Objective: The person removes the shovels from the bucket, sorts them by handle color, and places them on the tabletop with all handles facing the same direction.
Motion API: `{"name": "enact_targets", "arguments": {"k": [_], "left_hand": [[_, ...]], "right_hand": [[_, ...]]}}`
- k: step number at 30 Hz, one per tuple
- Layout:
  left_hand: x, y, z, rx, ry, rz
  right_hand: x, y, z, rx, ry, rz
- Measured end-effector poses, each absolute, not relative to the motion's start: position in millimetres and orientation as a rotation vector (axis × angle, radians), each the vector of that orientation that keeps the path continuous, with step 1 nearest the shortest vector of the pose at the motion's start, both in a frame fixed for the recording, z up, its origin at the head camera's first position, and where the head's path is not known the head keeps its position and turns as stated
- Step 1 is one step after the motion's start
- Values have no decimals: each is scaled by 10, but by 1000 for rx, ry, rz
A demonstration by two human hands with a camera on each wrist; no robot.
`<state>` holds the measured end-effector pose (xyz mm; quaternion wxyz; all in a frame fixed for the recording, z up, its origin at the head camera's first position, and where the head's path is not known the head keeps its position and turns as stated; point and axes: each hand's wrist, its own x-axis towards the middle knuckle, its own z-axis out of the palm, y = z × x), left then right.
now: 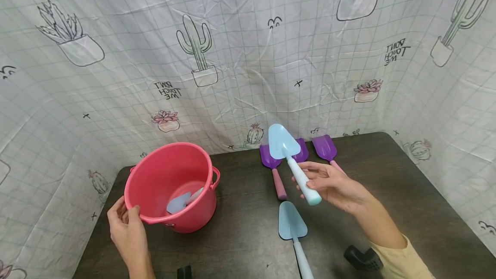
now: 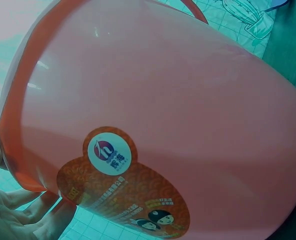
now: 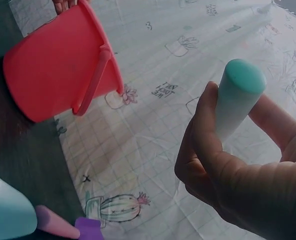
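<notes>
My left hand grips the near left rim of a red bucket, thumb over the edge. The bucket is tilted so that its mouth faces me, and a light blue trowel lies inside. In the left wrist view the wall of the bucket fills most of the picture. My right hand pinches the pale handle of another light blue trowel, held above the table with its blade up and away. A third light blue trowel lies on the table below it.
Three purple toy shovels with pink handles lie by the back edge: a left one, a middle one partly hidden by the held trowel, and a right one. A cactus-print cloth surrounds the dark table.
</notes>
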<state>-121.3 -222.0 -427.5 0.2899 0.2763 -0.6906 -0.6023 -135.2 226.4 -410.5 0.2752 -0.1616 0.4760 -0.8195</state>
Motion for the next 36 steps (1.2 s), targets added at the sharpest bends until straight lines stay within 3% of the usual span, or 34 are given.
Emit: {"name": "enact_targets", "arguments": {"k": [26,36], "left_hand": [[-1221,-2240,-4268,736,-1849,-1607],[-1226,-2233,-4258,743,-1853,-1607]], "right_hand": [[-1162,2599,-4379,-253,1479,-2188],[-1090,2733,-4565,-304,1472,-2065]]}}
